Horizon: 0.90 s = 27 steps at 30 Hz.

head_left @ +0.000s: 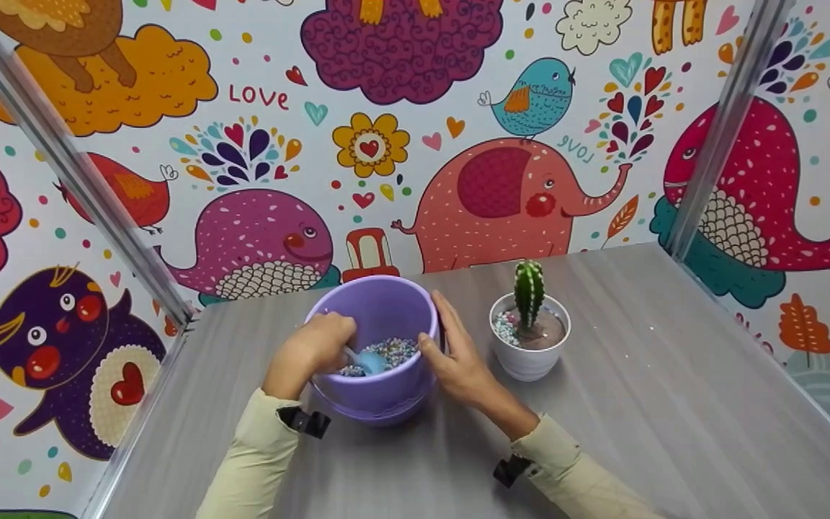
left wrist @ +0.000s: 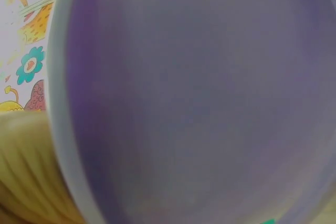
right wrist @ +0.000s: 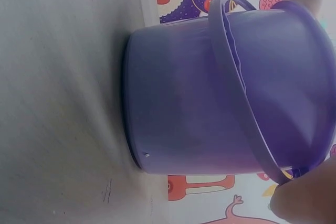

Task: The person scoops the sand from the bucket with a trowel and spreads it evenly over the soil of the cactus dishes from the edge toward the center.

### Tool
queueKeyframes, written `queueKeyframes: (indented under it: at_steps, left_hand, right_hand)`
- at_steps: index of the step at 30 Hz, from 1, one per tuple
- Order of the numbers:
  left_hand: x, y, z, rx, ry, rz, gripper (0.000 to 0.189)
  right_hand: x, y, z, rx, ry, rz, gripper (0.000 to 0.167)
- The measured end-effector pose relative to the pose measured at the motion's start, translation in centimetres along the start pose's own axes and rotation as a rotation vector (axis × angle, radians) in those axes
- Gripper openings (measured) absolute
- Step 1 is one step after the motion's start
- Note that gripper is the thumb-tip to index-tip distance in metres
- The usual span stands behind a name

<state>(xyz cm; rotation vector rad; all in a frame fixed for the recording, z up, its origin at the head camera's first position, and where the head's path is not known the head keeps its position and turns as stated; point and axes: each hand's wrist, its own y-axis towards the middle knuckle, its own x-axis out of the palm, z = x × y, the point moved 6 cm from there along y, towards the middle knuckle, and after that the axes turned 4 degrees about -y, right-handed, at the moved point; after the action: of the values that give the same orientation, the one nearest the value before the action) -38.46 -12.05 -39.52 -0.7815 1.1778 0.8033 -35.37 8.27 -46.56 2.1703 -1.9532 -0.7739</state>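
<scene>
We locate the purple bucket (head_left: 375,393) on the table (head_left: 674,404), between both arms, so either hand can reach its mouth. The left hand (head_left: 316,347) enters over the near-left rim with curled fingers, pinching the handle of a blue scoop (head_left: 371,362); the scoop's bowl rests among coloured granules (head_left: 395,351) in the bucket. The left wrist view shows mostly blurred purple surface, so we cannot tell how each fingertip sits. The right hand (head_left: 462,364) holds the opposite side, thumb at the rim and fingers along the outer wall; we judge this a steadying hold, countering any push from the scoop. The bail handle (right wrist: 231,74) hangs down across the outer wall, leaving the mouth unobstructed. We note the white pot (head_left: 530,362) bearing a cactus (head_left: 529,295) beyond the right hand, apart from the bucket but likely within easy reach.
</scene>
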Motion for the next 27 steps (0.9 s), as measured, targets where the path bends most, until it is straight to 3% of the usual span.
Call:
queueKeyframes:
  at_steps: [13, 27]
  left_hand:
    - [0.24, -0.15, -0.26, 0.108, -0.084, 0.063, 0.007]
    - [0.09, -0.37, -0.52, 0.164, -0.176, 0.116, 0.013]
  right_hand:
    - [-0.03, 0.01, 0.24, -0.002, 0.005, -0.003, 0.076]
    - [-0.12, 0.06, 0.07, -0.014, 0.004, 0.003, 0.075]
